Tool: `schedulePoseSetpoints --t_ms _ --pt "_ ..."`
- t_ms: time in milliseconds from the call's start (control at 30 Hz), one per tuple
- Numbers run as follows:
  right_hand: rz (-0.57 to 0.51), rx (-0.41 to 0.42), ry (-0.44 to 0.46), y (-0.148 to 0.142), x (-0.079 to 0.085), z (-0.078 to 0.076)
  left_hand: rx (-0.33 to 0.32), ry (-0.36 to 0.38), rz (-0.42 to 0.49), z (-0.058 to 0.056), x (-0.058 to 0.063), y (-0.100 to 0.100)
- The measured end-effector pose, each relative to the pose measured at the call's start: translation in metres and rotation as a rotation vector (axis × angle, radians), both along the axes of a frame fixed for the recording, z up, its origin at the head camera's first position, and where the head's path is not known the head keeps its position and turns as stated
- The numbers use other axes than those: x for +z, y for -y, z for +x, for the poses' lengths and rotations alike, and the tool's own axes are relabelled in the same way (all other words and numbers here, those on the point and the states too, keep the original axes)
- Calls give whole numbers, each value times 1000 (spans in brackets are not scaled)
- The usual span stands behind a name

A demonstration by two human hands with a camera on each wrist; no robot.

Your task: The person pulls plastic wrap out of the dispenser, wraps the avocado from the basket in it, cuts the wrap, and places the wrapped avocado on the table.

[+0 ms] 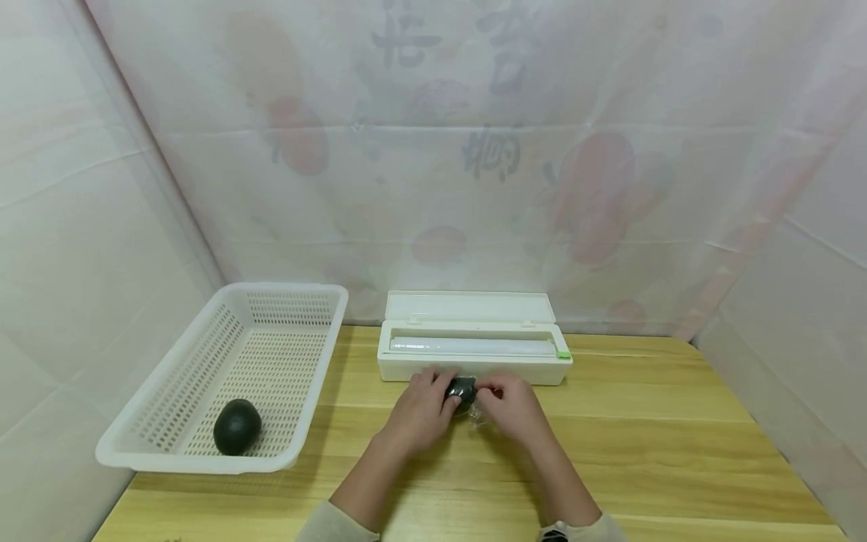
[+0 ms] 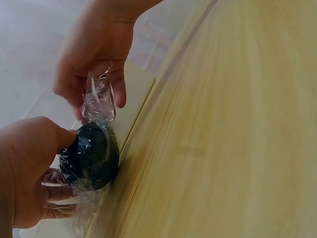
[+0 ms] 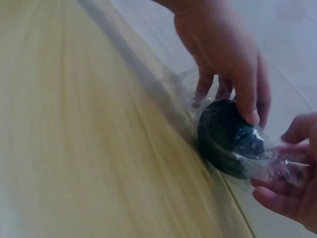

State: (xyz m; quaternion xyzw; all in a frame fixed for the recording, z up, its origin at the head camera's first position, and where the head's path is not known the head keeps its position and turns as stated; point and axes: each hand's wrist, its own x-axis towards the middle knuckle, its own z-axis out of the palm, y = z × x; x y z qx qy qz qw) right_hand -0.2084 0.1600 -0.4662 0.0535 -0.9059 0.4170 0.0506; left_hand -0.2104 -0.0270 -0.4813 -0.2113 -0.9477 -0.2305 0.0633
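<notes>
A dark green avocado (image 2: 91,153) wrapped in clear plastic wrap (image 2: 99,101) is between my two hands, close in front of the white wrap dispenser. My left hand (image 1: 421,410) grips the avocado from the left, thumb on the near side and fingers round the far side. Loose film bunches beneath those fingers in the left wrist view. On the other side, my right hand (image 1: 513,406) pinches the gathered end of the wrap, which stretches from the avocado as a twisted tail. The right wrist view shows the film (image 3: 277,166) running into its fingers.
The white dispenser (image 1: 474,370) stands at the table's back with its lid (image 1: 470,306) raised and a film roll (image 1: 474,346) inside. A white perforated basket (image 1: 311,406) on the left holds another avocado (image 1: 237,427). Printed cloth (image 1: 433,188) hangs behind the wooden table (image 1: 650,436).
</notes>
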Motion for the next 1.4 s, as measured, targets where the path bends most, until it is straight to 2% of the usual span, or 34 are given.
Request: schedulePoseSetpoints --t_ms 167,300,467,600,733,833,900,1067,1267,1333,1400 --pt "-132 87 125 -9 3 -2 30 48 75 -2 0 2" --pt "-194 149 149 -13 3 -4 60 98 145 -4 -1 4" --pt "-137 163 74 -9 -1 -5 58 111 197 -4 0 5" --pt "-80 120 35 -3 -4 -4 17 82 222 -3 1 4" --pt "18 98 -24 0 -7 -4 -20 95 247 -1 3 4" --pt "70 105 -66 1 -10 -3 -50 100 249 0 3 4" --pt "67 126 -66 1 -10 -3 -81 66 233 0 3 4" --pt "-21 179 53 2 -10 -2 -139 -22 210 -1 0 4" --pt "-89 230 148 -3 -14 -6 -200 -41 242 -4 -1 5" --pt "-98 255 169 -6 -14 -7 -190 -47 238 -4 -1 6" --pt "-113 270 203 -9 -13 -8 -153 -74 211 -4 0 7"
